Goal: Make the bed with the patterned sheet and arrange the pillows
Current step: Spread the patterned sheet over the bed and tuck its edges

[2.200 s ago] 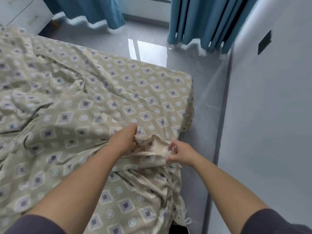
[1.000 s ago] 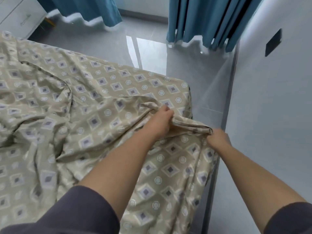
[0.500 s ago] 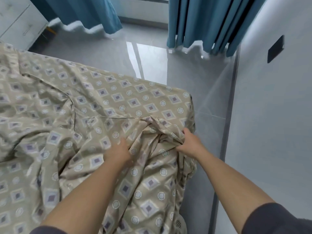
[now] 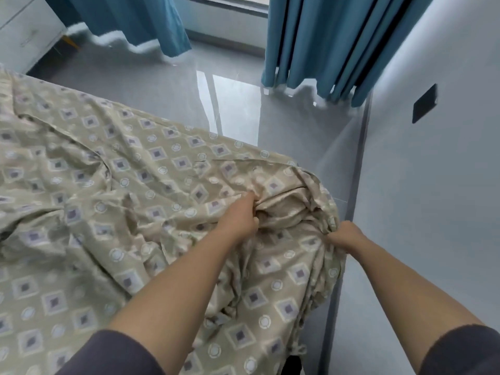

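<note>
Fingers [image 4: 250, 202] of the left hand [image 4: 240, 216] are curled tight into a bunched fold of the patterned sheet [image 4: 151, 169], just right of frame centre. Those of the right hand [image 4: 347, 236] are pressed together, pinching the gathered edge where it drops over the side, right of centre. The sheet lies crumpled across the bed [image 4: 286, 163] from the left edge of the frame to its far right corner, with loose ridges throughout. Half a second ago the left hand lay lower and further left on the cloth while the right hand gripped the bunch at the corner. The left hand has since moved up onto that bunch and the right hand has dropped to the hanging edge. This indicates the corner is being regripped for a pull. Spreading is judged incomplete, and no pillows are in view. Beyond the bed, glossy floor [image 4: 238, 112] runs to blue curtains [image 4: 324, 44] at the top of the frame, with a pale wall [image 4: 438, 198] at right.
</note>
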Motion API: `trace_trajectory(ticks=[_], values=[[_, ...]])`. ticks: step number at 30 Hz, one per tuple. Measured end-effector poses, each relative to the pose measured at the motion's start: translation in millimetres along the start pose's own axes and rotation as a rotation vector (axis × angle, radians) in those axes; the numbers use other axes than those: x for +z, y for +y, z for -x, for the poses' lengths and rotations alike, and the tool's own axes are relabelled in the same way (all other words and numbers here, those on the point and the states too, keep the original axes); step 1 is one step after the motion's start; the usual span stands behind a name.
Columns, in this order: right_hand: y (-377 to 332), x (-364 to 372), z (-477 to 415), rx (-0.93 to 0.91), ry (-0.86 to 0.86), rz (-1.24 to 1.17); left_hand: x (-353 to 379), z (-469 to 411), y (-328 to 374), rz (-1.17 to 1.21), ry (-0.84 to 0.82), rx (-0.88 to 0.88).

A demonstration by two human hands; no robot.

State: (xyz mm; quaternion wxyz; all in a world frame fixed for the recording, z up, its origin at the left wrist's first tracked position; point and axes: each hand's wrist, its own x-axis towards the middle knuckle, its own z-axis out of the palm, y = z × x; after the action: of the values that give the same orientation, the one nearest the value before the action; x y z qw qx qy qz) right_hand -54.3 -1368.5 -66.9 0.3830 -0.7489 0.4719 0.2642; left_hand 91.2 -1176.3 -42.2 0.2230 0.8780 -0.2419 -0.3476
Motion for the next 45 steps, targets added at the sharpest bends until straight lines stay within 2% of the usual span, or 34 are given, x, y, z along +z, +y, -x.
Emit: trace_trajectory(ticks=[1,3,5,8,10,11,12,14,17,19,20,22,25,29,31,35,45], values=[[-4,-5,-4,-0.034,-0.026,-0.089,0,-1,-4,-0.002,-0.006,-0.039],[-22,-16,-17,-0.113,-0.083,-0.211,-9,-5,-14,-0.068,0.134,-0.136],[-45,-20,-36,-0.209,-0.089,-0.175,-25,-9,-27,-0.229,0.237,-0.324],[-85,-14,-56,-0.437,-0.046,0.153,-47,-5,-45,-0.279,0.06,-0.784],[-109,-4,-53,-0.591,-0.064,0.442,-55,-2,-57,-0.164,-0.019,-1.049],[-123,1,-49,-0.664,-0.087,0.566,-58,0,-65,-0.104,-0.077,-1.108],[-130,7,-43,-0.719,-0.116,0.665,-58,5,-67,-0.069,-0.15,-1.09],[-148,16,-36,-0.789,-0.206,0.819,-56,12,-77,-0.004,-0.188,-0.995],[-165,32,-29,-0.797,-0.307,0.957,-51,19,-87,0.184,0.036,-1.07],[-179,45,-29,-0.809,-0.341,1.034,-55,23,-89,0.201,0.192,-1.173],[-186,52,-29,-0.819,-0.34,1.071,-57,23,-86,0.168,0.201,-1.224],[-205,63,-34,-0.827,-0.339,1.107,-66,19,-78,0.118,0.176,-1.302],[-239,75,-45,-0.813,-0.36,1.135,-66,6,-98,0.223,0.163,-1.398],[-261,90,-61,-0.702,-0.393,1.131,-63,1,-129,0.341,0.1,-1.279],[-262,97,-63,-0.674,-0.355,1.191,-57,1,-137,0.382,0.152,-1.242],[-264,105,-68,-0.646,-0.36,1.256,-53,-7,-141,0.481,0.22,-1.286],[-277,108,-67,-0.583,-0.431,1.385,-42,-21,-157,0.414,0.15,-1.354]])
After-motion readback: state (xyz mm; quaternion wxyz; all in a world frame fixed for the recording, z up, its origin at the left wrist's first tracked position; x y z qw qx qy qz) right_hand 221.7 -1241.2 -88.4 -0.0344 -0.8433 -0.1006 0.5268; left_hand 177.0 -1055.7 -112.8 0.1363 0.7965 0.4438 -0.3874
